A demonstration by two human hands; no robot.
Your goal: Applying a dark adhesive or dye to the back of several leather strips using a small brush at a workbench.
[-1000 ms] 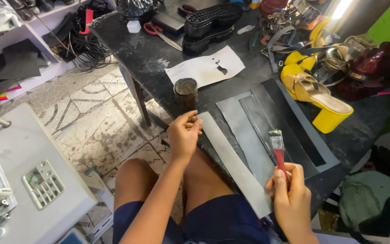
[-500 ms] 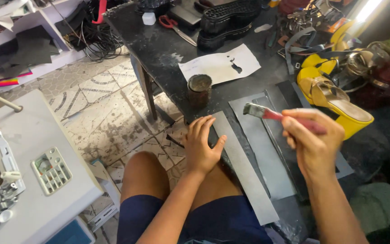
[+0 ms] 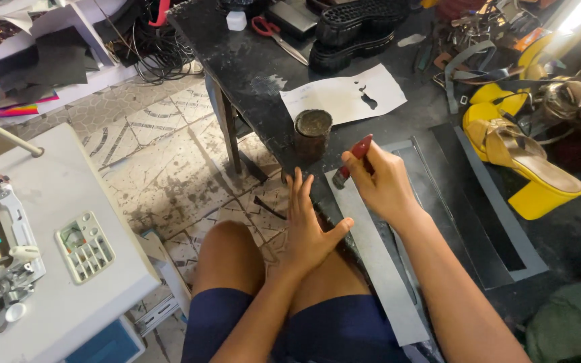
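Observation:
A long grey strip of material [image 3: 379, 259] lies over the near edge of the black worktable [image 3: 250, 74] and across my lap. My left hand [image 3: 308, 225] rests flat at the strip's left edge, fingers spread, pinning it down. My right hand [image 3: 383, 183] grips a red-handled brush [image 3: 354, 158], its tip pointing down-left onto the top end of the strip. A small rusty tin [image 3: 313, 132] stands on the table just beyond the brush tip. More grey and dark strips [image 3: 465, 202] lie to the right.
A white paper pattern [image 3: 344, 96] lies behind the tin. Black shoe soles [image 3: 364, 30], red scissors [image 3: 270, 30] and straps sit at the back. Yellow heeled sandals [image 3: 512, 161] stand at right. A white sewing machine table [image 3: 55, 255] is at left, over tiled floor [image 3: 163, 154].
My right hand swung the brush from beside my lap up and over to the left, down to the strip's top end near the tin. My left hand flattened onto the strip's edge.

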